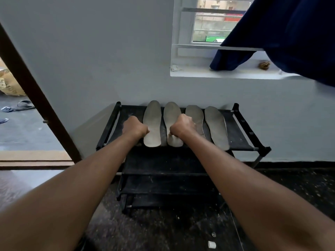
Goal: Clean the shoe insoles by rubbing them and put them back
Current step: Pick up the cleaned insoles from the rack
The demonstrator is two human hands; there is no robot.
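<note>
Several grey insoles lie side by side on the top shelf of a black shoe rack. My left hand is curled at the left edge of the leftmost insole, thumb against its rim. My right hand is curled over the right edge of the second insole, thumb on its heel part. It partly covers the third insole. The fourth insole lies untouched at the right. All the insoles rest flat, toes toward the wall.
The rack stands against a grey wall and has lower black shelves. A window sill with a dark blue curtain is above right. An open doorway with sandals on the floor is at left. Small debris lies on the dark floor.
</note>
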